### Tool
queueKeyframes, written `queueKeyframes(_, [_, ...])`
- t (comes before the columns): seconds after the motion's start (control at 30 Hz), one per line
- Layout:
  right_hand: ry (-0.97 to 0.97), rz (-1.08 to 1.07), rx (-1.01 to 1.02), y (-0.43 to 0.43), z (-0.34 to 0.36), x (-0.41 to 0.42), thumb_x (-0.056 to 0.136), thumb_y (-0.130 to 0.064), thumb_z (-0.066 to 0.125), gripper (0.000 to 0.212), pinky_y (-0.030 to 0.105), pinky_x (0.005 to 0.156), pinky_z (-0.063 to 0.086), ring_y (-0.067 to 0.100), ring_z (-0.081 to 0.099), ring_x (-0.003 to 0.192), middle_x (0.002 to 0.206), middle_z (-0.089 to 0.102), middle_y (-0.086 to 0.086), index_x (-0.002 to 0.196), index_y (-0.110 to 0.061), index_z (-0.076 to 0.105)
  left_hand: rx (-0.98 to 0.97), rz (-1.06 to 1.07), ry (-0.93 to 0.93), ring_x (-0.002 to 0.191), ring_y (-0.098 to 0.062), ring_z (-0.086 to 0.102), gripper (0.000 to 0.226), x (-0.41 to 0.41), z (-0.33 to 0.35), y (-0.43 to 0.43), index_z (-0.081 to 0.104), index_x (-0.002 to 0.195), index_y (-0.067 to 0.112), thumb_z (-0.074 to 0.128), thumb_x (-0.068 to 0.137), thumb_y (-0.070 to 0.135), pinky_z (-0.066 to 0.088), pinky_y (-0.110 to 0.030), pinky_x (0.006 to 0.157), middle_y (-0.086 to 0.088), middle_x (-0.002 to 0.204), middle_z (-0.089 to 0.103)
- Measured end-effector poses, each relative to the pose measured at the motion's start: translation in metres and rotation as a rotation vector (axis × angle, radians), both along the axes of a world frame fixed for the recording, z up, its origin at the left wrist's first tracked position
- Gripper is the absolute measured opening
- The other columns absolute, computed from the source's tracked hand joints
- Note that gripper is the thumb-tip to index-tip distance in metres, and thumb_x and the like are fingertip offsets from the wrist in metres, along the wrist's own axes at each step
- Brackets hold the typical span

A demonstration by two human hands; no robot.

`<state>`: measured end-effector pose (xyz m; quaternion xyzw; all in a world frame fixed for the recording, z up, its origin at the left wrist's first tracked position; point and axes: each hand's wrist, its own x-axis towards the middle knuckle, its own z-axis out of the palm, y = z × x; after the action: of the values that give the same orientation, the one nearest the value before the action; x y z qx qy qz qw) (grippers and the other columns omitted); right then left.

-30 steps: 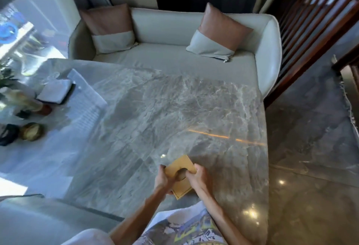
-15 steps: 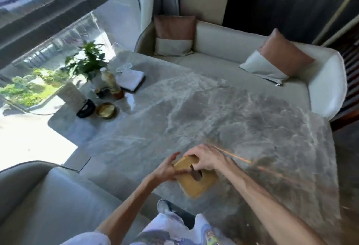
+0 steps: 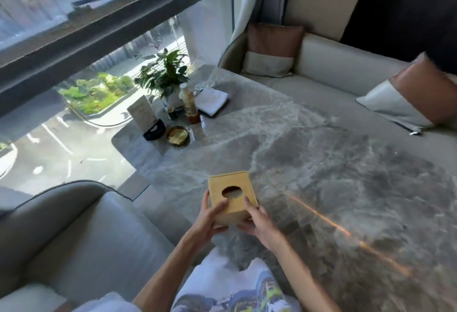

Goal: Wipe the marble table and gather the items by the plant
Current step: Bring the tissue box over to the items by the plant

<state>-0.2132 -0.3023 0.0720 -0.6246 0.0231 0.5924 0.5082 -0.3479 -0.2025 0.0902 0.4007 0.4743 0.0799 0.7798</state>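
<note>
- Square tan wooden tissue box with a round hole (image 3: pixel 231 195) is held at the near edge of the grey veined marble table (image 3: pixel 321 163).
- Left hand (image 3: pixel 210 217) and right hand (image 3: pixel 257 222) clasp its sides.
- The leafy potted plant (image 3: pixel 164 74) is well apart; a loose grip in carrying could drop the box.

A square tan wooden tissue box (image 3: pixel 231 196) with a round top hole — tilted, held above the grey veined marble table (image 3: pixel 321 163), well apart from the leafy green potted plant (image 3: pixel 164 74).
</note>
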Motion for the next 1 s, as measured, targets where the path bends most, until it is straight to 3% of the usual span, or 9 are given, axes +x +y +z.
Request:
queueKeyframes(0.1, [-0.027,-0.018,0.032,0.01,-0.006,-0.002,0.076,-0.049,0.076,0.055,0.033,0.065,0.059,0.026,0.066,0.106,0.116,0.068,0.009,0.121,-0.021,0.062,-0.035,-0.058,0.064,0.092,-0.029,0.069,0.062,-0.015,-0.007,0.003,0.037,0.122,0.059,0.076,0.076,0.043,0.055,-0.046,0.07,-0.007,0.119,0.065])
queueKeyframes(0.23, [-0.051,0.111,0.081,0.022,-0.01,0.013,0.085,-0.036,0.072,0.032,0.038,0.085,0.059,0.021,0.064,0.109,0.115,0.071,0.005,0.114,-0.025,0.066,-0.108,-0.164,0.081,0.098,-0.033,0.071,0.063,-0.027,-0.019,0.02,0.033,0.127,0.053,0.072,0.078,0.051,0.056,-0.048,0.077,-0.012,0.122,0.064])
queueKeyframes(0.33, [-0.034,0.14,0.043,0.042,-0.017,0.023,0.079,-0.039,0.077,0.044,0.047,0.095,0.055,0.026,0.062,0.114,0.116,0.071,0.009,0.119,-0.024,0.064,-0.129,-0.045,0.038,0.088,-0.026,0.069,0.067,-0.035,-0.035,0.048,0.039,0.133,0.033,0.071,0.077,0.05,0.057,-0.045,0.072,-0.009,0.113,0.062])
queueKeyframes(0.43, [-0.001,0.112,0.042,0.079,-0.023,0.02,0.071,-0.037,0.083,0.058,0.049,0.099,0.051,0.028,0.064,0.11,0.113,0.073,0.01,0.123,-0.02,0.062,-0.101,-0.063,0.025,0.113,-0.033,0.063,0.068,-0.043,-0.04,0.101,0.042,0.135,0.019,0.073,0.078,0.04,0.052,-0.051,0.097,-0.015,0.126,0.061])
queueKeyframes(0.6, [0.096,-0.206,0.086,0.172,-0.027,-0.025,0.081,-0.028,0.074,0.058,0.048,0.098,0.048,0.033,0.062,0.114,0.118,0.07,0.013,0.134,-0.015,0.053,-0.127,-0.125,0.026,0.112,-0.038,0.064,0.06,-0.066,-0.046,0.212,0.05,0.127,0.026,0.079,0.075,0.029,0.05,-0.047,0.101,-0.015,0.12,0.066])
queueKeyframes(0.67, [0.152,-0.194,0.077,0.21,-0.032,-0.055,0.084,-0.031,0.071,0.05,0.051,0.094,0.047,0.035,0.062,0.11,0.117,0.07,0.013,0.129,-0.019,0.056,-0.122,-0.125,0.023,0.104,-0.034,0.066,0.059,-0.079,-0.053,0.249,0.051,0.126,0.03,0.081,0.075,0.029,0.05,-0.048,0.1,-0.01,0.113,0.069])
queueKeyframes(0.73, [0.164,-0.109,0.027,0.244,-0.039,-0.084,0.081,-0.035,0.075,0.05,0.059,0.097,0.047,0.036,0.063,0.111,0.119,0.07,0.011,0.127,-0.025,0.057,-0.117,-0.11,0.038,0.097,-0.03,0.065,0.053,-0.094,-0.055,0.279,0.05,0.124,0.028,0.078,0.079,0.024,0.05,-0.046,0.095,-0.009,0.107,0.069])
queueKeyframes(0.83, [0.186,-0.061,-0.013,0.288,-0.049,-0.118,0.081,-0.027,0.077,0.05,0.07,0.096,0.043,0.039,0.063,0.114,0.12,0.07,0.012,0.127,-0.024,0.057,-0.134,-0.093,0.111,0.09,-0.025,0.061,0.046,-0.12,-0.055,0.32,0.044,0.117,0.028,0.073,0.083,0.016,0.051,-0.039,0.075,-0.008,0.098,0.064])
queueKeyframes(1.0, [0.246,-0.11,0.035,0.336,-0.066,-0.151,0.08,-0.017,0.076,0.058,0.068,0.097,0.044,0.038,0.06,0.117,0.127,0.067,0.009,0.131,-0.027,0.05,-0.029,-0.283,0.23,0.071,-0.013,0.052,0.05,-0.148,-0.059,0.383,0.04,0.12,0.01,0.072,0.081,0.012,0.039,-0.016,0.051,-0.009,0.099,0.06])
